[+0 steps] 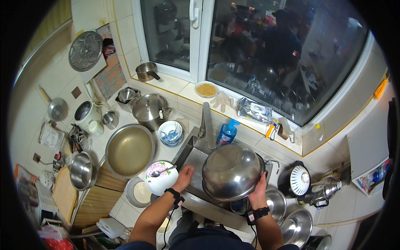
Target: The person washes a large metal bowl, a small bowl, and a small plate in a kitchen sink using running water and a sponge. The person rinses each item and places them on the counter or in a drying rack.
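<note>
A large stainless steel bowl (232,175) is tilted over the right part of the metal sink (195,153), its rounded underside facing up. My right hand (259,190) grips the bowl's rim on its right side, and some of the fingers are hidden behind it. Over the sink's left edge, my left hand (185,178) hangs with loosely bent fingers, holds nothing and is apart from the bowl. Just left of that hand lies a white flowered plate (162,184) with a metal spoon (159,172) on it. The grey faucet (207,125) reaches over the sink from behind.
Left on the counter stands a wide basin of cloudy liquid (129,151). Stacked bowls (170,132) and a lidded steel pot (150,109) are behind it. A blue soap pump bottle (226,134) stands behind the sink. More steel bowls (297,228) sit low at right, near a thermos (325,189).
</note>
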Tool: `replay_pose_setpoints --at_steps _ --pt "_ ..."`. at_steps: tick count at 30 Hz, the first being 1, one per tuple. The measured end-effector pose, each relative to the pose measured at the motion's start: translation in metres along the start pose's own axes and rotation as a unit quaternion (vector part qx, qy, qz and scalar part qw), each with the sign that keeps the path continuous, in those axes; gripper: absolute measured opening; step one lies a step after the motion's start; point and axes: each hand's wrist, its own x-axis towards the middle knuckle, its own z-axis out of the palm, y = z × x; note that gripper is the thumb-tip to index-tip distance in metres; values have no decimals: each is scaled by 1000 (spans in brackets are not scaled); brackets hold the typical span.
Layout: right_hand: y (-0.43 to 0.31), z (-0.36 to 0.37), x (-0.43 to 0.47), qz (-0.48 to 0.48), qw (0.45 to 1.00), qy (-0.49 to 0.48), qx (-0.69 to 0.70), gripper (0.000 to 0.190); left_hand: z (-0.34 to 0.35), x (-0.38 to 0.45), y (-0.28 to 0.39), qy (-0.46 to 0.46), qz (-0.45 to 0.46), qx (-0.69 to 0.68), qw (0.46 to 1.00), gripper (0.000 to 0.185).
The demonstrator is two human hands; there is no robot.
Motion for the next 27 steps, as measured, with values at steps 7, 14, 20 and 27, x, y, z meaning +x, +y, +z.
replay_pose_setpoints --at_steps 7,14,20,27 --pt "-26 -48 -5 33 999 2 40 51 12 -93 -1 12 3 -18 1000 34" --pt "-12 -49 -11 57 996 -62 27 58 -11 -173 -30 142 28 4 989 13" --pt "8 -54 -10 48 994 -86 -49 57 -36 -232 -55 188 46 13 981 22" --pt "14 -59 -65 -37 940 -178 -289 62 -76 -326 -54 182 13 5 983 30"
